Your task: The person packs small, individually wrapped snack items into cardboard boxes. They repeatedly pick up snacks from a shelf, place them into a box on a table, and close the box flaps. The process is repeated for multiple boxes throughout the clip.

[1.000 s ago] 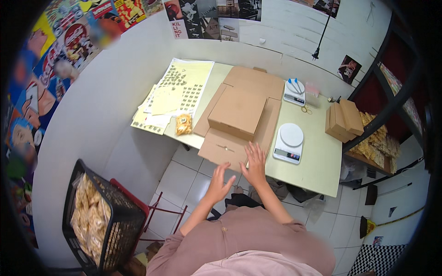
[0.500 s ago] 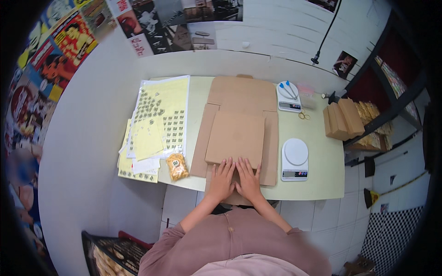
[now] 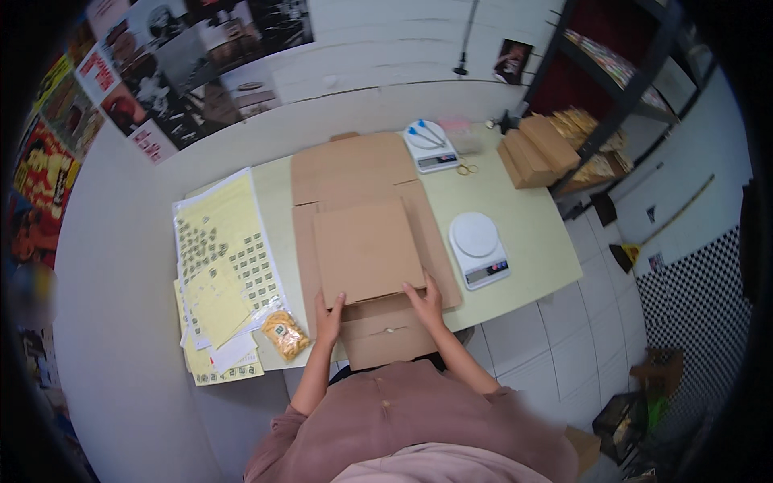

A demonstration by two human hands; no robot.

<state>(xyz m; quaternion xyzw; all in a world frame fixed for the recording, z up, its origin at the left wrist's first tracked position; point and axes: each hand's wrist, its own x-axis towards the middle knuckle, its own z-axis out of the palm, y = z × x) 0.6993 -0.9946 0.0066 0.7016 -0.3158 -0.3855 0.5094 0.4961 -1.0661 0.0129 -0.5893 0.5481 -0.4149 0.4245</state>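
Note:
A brown cardboard box (image 3: pixel 370 245) sits on a larger, flat unfolded cardboard sheet (image 3: pixel 354 167) on the table. My left hand (image 3: pixel 329 320) grips the box's near left corner, thumb on the top edge and fingers along the side. At the near right corner, my right hand (image 3: pixel 428 302) holds the box the same way. Between my wrists, a cardboard flap (image 3: pixel 390 332) with a small slot reaches past the table's front edge. My fingertips under and behind the corners are partly hidden.
Left of the cardboard lie yellow label sheets (image 3: pixel 254 217) and a clear bag of yellowish snacks (image 3: pixel 285 335). Two white scales (image 3: pixel 479 249) stand on the right, the far one holding blue-tipped tongs (image 3: pixel 427 135). Gold-handled scissors (image 3: pixel 467 170) and brown boxes (image 3: pixel 535 153) are at the back right.
My hands have moved apart, from together at the middle of the box's near edge to its two near corners. The flap between them now shows. The view has turned to the right.

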